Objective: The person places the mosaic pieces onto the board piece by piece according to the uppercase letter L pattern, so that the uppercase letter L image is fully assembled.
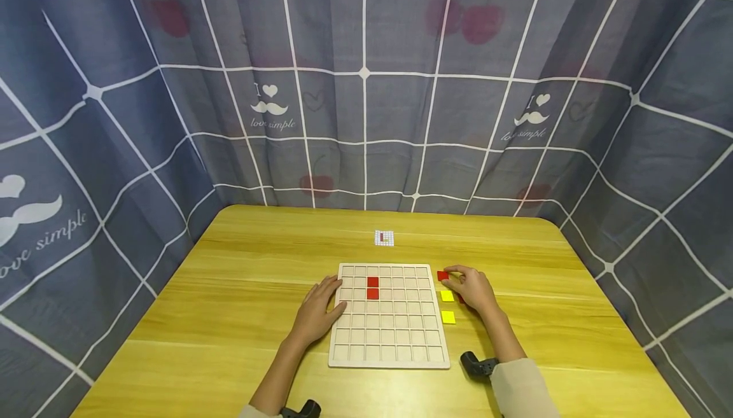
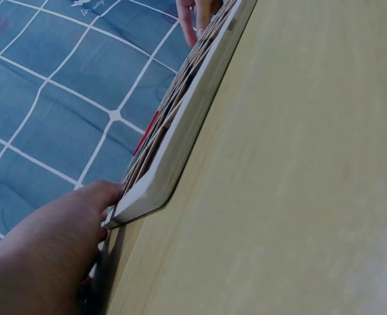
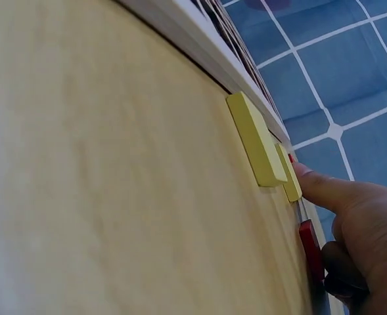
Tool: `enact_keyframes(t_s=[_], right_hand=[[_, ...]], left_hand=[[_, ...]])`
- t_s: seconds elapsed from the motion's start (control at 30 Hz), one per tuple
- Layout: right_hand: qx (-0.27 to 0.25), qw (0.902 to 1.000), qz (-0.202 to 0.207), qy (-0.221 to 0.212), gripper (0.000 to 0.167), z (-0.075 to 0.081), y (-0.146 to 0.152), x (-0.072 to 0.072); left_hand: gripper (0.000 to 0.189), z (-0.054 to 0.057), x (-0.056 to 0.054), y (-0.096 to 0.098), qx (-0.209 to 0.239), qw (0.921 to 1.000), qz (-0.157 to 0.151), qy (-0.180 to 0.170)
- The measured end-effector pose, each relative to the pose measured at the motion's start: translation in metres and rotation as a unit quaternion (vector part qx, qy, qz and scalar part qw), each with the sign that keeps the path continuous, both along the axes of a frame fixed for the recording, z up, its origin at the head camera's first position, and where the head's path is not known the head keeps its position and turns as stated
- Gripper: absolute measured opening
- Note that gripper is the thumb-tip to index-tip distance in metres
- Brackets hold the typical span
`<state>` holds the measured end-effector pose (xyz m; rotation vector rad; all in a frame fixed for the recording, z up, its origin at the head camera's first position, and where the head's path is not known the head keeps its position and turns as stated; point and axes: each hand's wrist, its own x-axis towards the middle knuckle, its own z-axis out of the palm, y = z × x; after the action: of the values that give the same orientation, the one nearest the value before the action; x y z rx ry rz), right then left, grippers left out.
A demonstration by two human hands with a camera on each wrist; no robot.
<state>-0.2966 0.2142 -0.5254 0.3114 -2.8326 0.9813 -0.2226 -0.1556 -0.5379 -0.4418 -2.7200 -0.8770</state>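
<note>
A pale wooden grid board [image 1: 389, 362] lies on the table, with two red square tiles [image 1: 373, 287] set one behind the other in neighbouring cells. At its left rim rests my left hand [image 1: 315, 314], fingers spread and thumb touching the edge; the left wrist view shows the hand [image 2: 55, 239] at the board's corner. Beyond the right rim, my right hand [image 1: 472, 286] pinches a red tile [image 1: 442, 275] between thumb and index finger. Two yellow tiles [image 1: 447, 306] lie nearer along that side. Another red tile [image 3: 311, 249] sits partly hidden beneath the right hand.
A small printed card [image 1: 384, 238] with a grid and coloured cells lies behind the board. The wooden table [image 1: 229, 316] extends around it, with a dark checked curtain [image 1: 366, 106] behind and at both sides. Each wrist wears a black device [image 1: 478, 365].
</note>
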Motion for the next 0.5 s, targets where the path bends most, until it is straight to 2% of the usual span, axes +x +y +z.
enact_keyframes(t_s=[0.13,0.27,0.5], right_hand=[[0.002,0.9999,-0.014,0.009,0.035,-0.001,-0.001,0.002],[-0.020,0.9993,-0.023,0.021,0.033,0.002,-0.006,0.006],[-0.061,0.9965,0.000,0.057,0.031,0.014,-0.028,0.016]], left_hand=[[0.051,0.001,0.001,0.000,0.001,1.0000,-0.001,0.002],[0.051,0.001,0.001,-0.001,-0.001,1.0000,0.000,-0.002],[0.052,0.002,0.001,0.000,0.000,1.0000,0.000,-0.006]])
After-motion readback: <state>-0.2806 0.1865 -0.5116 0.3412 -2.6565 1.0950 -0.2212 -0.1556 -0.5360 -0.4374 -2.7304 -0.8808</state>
